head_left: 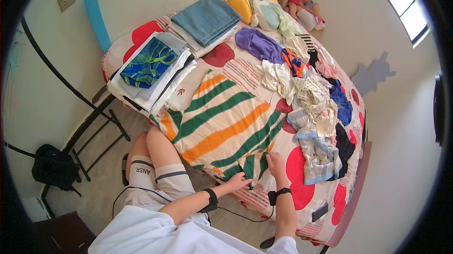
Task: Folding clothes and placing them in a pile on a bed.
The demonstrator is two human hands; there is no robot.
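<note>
A shirt with green, orange and cream diagonal stripes [226,122] lies spread flat on the bed in front of me. My left hand [238,182] pinches the edge of its near corner, which looks like a sleeve. Just to the right, my right hand [276,165] grips the same green and cream part from the other side. That part is bunched slightly between the two hands, while the rest of the shirt stays flat. Some of my fingertips are hidden by the cloth.
Folded clothes with a blue-green patterned piece on top [148,63] and folded jeans [207,20] lie at the far left. Crumpled clothes [316,98] cover the bed's right side. A phone [320,212] rests near the front right edge. A small figure [306,8] sits in the far corner.
</note>
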